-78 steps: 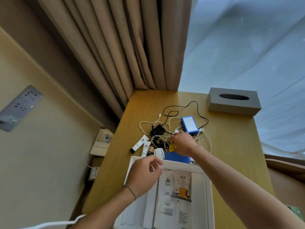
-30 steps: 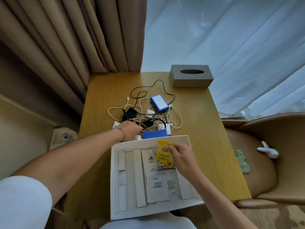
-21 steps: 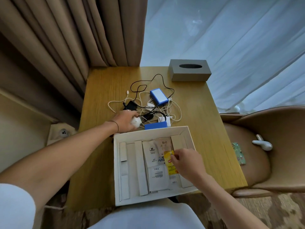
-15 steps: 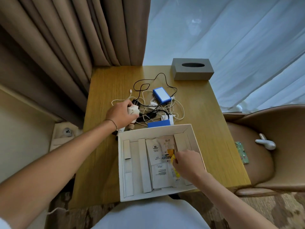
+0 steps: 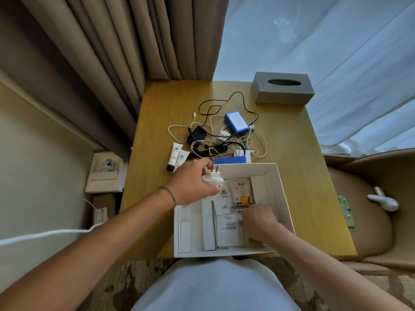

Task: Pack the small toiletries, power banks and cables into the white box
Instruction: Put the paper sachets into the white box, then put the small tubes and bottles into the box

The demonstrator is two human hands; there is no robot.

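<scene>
Fingers [image 5: 203,170] of the left hand [image 5: 190,185] are curled round a white plug [image 5: 213,179], its two pins pointing up, held over the far left corner of the white box [image 5: 278,189]. The right hand [image 5: 258,222] lies inside the box at its right side, palm down on the sachets [image 5: 229,212]; whether its fingers pinch anything cannot be told, since the hand hides them. One sachet with an orange cup printed on it [image 5: 242,194] lies just beyond that hand. White card dividers [image 5: 207,227] stand lengthwise in the left half of the box.

The box sits at the near edge of the wooden worktop [image 5: 298,158]. Touching its far wall lies a flat blue power bank [image 5: 230,160]. Two white tubes [image 5: 177,154] lie side by side just beyond the left hand. Farther back is a tangle of white and black cables [image 5: 224,142] with a black adapter [image 5: 197,133] among them, and a second blue power bank [image 5: 237,122] rests on the tangle. A grey tissue box [image 5: 283,92] stands at the far right corner. Beige curtains [image 5: 134,41] hang behind the worktop.
</scene>
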